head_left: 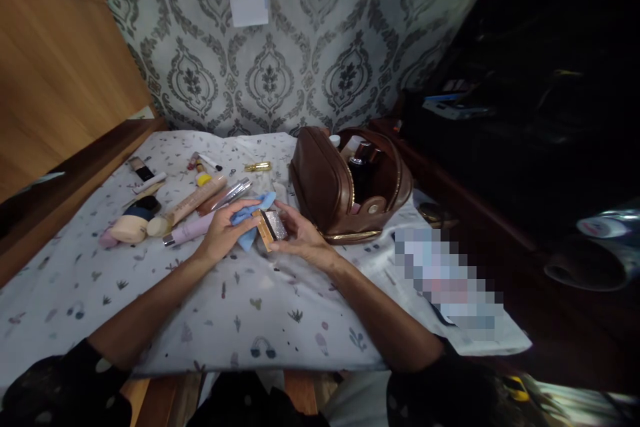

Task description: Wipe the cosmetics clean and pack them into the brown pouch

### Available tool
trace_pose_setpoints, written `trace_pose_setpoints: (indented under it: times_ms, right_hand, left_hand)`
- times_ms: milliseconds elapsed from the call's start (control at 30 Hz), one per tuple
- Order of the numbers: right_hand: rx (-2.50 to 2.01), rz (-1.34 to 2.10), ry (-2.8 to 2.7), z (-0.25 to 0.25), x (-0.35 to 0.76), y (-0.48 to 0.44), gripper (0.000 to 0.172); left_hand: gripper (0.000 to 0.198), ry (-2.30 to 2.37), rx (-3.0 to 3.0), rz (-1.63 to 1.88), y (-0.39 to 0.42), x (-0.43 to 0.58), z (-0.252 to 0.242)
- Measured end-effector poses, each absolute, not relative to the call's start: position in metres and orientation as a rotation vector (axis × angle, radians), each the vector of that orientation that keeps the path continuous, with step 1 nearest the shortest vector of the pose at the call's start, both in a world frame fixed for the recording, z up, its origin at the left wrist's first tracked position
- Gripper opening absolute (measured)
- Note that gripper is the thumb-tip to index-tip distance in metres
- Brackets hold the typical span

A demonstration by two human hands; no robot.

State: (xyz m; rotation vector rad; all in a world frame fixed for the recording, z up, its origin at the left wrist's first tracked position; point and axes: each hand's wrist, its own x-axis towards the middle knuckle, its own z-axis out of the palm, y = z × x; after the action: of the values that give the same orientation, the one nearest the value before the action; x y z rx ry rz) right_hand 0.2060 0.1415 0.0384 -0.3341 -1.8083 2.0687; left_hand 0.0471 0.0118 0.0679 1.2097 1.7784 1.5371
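Observation:
Over the middle of the patterned cloth, my left hand [220, 233] is closed on a crumpled blue cloth [243, 221] and presses it toward a small gold-edged, glittery makeup case [270, 230]. My right hand [305, 237] grips that case from its right side, fingers behind and thumb in front. I cannot tell whether the case is one piece or hinged apart. Just left of my left hand lies a lilac tube [187, 230], with a beige tube [197, 201] behind it. Right of my hands stands a brown leather makeup bag [320, 180], unzipped, with bottles inside.
A gold tube [258, 166] lies near the back. Round jars [129, 229] and other cosmetics cluster at the left. At the right is a pixelated flat object [450, 280]. A wooden panel [60, 73] borders the left, and a patterned wall [270, 73] stands behind.

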Motion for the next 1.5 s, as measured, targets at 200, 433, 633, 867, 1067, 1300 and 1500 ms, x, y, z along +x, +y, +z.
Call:
trace_pose_setpoints:
  times_ms: [200, 433, 633, 867, 1067, 1300, 1500]
  right_hand:
    - [-0.280, 2.000, -1.915, 0.042, 0.210, 0.135, 0.087]
    - [-0.256, 2.053, -1.914, 0.043, 0.209, 0.129, 0.082]
    - [-0.371, 1.925, -1.935, 0.043, 0.207, 0.131, 0.077]
    - [-0.492, 1.830, -1.892, 0.038, 0.204, 0.137, 0.068]
    - [-0.560, 2.010, -1.720, 0.031, 0.201, 0.137, 0.063]
    - [-0.408, 2.375, -1.250, 0.039, 0.201, 0.131, 0.055]
    - [-0.388, 2.396, -1.135, 0.043, 0.200, 0.136, 0.053]
  left_hand:
    - [0.034, 2.025, 1.399, 1.678, 0.007, 0.060, 0.072]
    - [0.025, 2.029, 1.727, 1.663, 0.006, 0.055, 0.072]
    - [0.032, 1.961, 1.927, 1.568, 0.003, 0.056, 0.072]
    - [0.024, 1.919, 2.109, 1.667, 0.004, 0.063, 0.072]
    - [0.039, 1.880, 2.472, 1.539, 0.005, 0.062, 0.065]
    - [0.054, 1.811, 2.704, 1.336, 0.006, 0.064, 0.060]
    - [0.044, 1.714, 2.887, 1.248, 0.004, 0.064, 0.057]
